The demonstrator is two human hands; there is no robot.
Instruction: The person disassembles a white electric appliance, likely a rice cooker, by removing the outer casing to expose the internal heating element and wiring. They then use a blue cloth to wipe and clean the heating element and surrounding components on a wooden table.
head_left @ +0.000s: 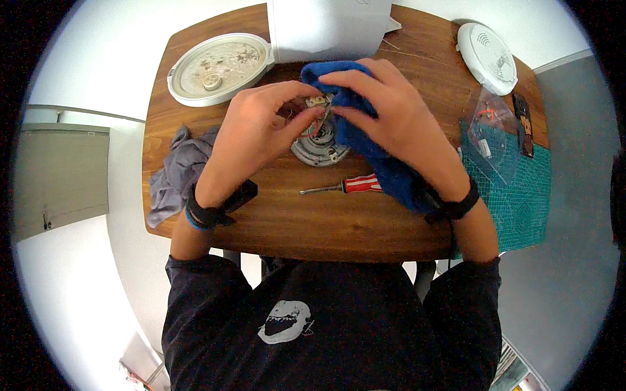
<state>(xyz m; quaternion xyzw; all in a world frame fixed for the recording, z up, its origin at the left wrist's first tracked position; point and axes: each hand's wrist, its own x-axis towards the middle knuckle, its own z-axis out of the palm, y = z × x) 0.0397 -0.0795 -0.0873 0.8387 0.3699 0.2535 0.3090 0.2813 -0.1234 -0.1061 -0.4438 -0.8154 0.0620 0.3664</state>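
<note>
My left hand (pixel 261 117) pinches a small metal part with thin wires (pixel 317 101) between thumb and fingertips. My right hand (pixel 388 98) is closed on a blue cloth (pixel 355 124), its fingertips and the cloth meeting the same small part. The cloth hangs down along the right forearm onto the table. Beneath the hands lies a round grey metal plate (pixel 319 155) with a red wire running up from it; the hands hide its upper part. Just in front, a screwdriver (pixel 355 184) with a red and white handle lies with its tip to the left, its handle end under the cloth.
On the wooden table (pixel 300 228), a white appliance body (pixel 329 32) stands at the back beside its stained oval lid (pixel 228 55). A grey cloth (pixel 182 166) lies left. At right are a vented white cover (pixel 488 58), a clear bag (pixel 492 140), a dark board (pixel 523 124) and a green cutting mat (pixel 521 208).
</note>
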